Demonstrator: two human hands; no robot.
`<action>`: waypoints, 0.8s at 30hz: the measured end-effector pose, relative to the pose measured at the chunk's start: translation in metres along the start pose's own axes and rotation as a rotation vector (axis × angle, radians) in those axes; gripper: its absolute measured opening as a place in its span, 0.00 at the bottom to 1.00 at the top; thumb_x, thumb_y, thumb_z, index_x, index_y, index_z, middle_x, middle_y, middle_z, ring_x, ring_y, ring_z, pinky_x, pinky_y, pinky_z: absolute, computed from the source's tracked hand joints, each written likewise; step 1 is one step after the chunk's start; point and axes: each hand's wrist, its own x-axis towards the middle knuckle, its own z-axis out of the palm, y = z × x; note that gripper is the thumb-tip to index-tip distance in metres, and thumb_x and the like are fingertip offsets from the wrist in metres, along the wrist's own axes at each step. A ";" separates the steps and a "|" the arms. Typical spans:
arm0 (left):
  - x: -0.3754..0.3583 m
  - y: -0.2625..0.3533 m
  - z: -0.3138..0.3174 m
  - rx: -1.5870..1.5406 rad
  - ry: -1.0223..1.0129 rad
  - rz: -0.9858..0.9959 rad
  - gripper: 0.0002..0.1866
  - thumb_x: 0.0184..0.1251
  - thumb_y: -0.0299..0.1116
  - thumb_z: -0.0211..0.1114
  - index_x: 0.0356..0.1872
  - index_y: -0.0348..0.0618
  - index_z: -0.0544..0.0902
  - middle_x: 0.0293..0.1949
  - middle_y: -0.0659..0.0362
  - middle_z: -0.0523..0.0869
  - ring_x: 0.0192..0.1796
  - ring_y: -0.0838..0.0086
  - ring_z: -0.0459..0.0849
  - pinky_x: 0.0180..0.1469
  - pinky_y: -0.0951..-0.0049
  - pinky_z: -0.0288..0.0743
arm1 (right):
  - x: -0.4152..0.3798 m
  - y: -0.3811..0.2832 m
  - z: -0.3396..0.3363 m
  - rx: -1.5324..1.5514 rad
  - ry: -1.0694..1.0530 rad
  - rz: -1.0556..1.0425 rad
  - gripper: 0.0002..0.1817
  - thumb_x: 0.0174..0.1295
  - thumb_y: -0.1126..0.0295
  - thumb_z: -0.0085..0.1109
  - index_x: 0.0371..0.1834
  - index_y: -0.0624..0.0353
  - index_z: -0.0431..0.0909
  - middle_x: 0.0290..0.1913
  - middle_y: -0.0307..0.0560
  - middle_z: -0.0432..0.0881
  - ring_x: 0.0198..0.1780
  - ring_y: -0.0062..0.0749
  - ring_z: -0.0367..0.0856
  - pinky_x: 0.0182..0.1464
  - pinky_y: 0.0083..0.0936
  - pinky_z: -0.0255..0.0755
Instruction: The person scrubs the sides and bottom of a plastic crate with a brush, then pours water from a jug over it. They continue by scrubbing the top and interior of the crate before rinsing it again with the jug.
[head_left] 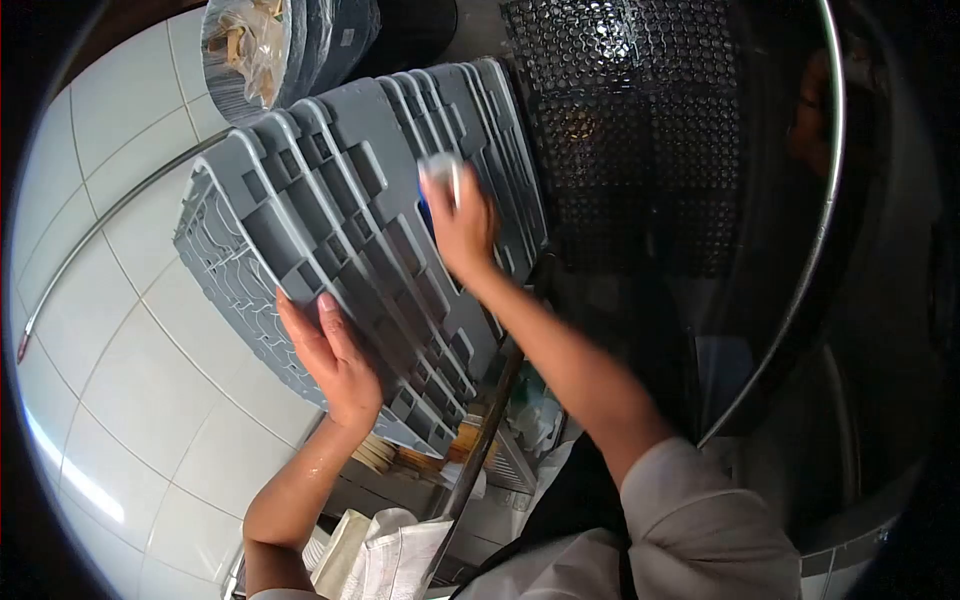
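A large grey plastic crate point(345, 170) stands tilted in front of me, its ribbed side facing up and its lattice face turned toward the left wall. My left hand point(340, 365) grips the crate's near left edge, with the fingertips over a rib. On the ribbed side is my right hand point(465, 230), closed around a small white and blue object point(440, 165). Motion blur smears this object and the hand, so I cannot make out its exact kind. The underside of the crate is hidden.
A bin lined with a dark bag point(335, 45) holds rubbish at the top left. A black perforated mat point(630, 130) lies beyond the crate. White tiles point(130, 290) line the left side. A metal bar point(480, 440) and white cloth point(395, 550) are below the crate.
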 end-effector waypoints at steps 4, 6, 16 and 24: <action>-0.003 -0.013 0.003 0.119 0.078 0.062 0.32 0.84 0.37 0.50 0.77 0.26 0.53 0.78 0.43 0.57 0.80 0.62 0.54 0.80 0.66 0.47 | 0.119 -0.031 0.020 -0.035 0.184 -0.211 0.26 0.73 0.46 0.49 0.35 0.61 0.79 0.39 0.61 0.84 0.44 0.63 0.82 0.47 0.55 0.70; 0.001 -0.005 0.004 0.080 0.042 0.065 0.32 0.84 0.37 0.51 0.77 0.26 0.52 0.79 0.42 0.55 0.81 0.61 0.52 0.80 0.65 0.44 | 0.119 -0.049 0.023 -0.053 0.221 -0.285 0.24 0.74 0.49 0.48 0.35 0.60 0.79 0.37 0.62 0.84 0.42 0.64 0.82 0.45 0.57 0.71; -0.001 -0.006 0.004 0.074 0.076 0.032 0.32 0.83 0.36 0.53 0.76 0.24 0.54 0.75 0.39 0.61 0.78 0.58 0.58 0.78 0.64 0.47 | -0.143 0.118 -0.053 -0.421 -0.122 0.110 0.15 0.74 0.57 0.53 0.44 0.60 0.77 0.34 0.62 0.86 0.34 0.62 0.84 0.36 0.56 0.74; -0.004 -0.007 0.006 0.073 0.101 -0.003 0.35 0.83 0.37 0.54 0.78 0.25 0.50 0.81 0.42 0.50 0.83 0.61 0.47 0.81 0.64 0.40 | 0.161 -0.064 0.042 -0.112 0.222 -0.307 0.17 0.76 0.56 0.47 0.39 0.56 0.81 0.34 0.60 0.86 0.36 0.65 0.84 0.42 0.55 0.75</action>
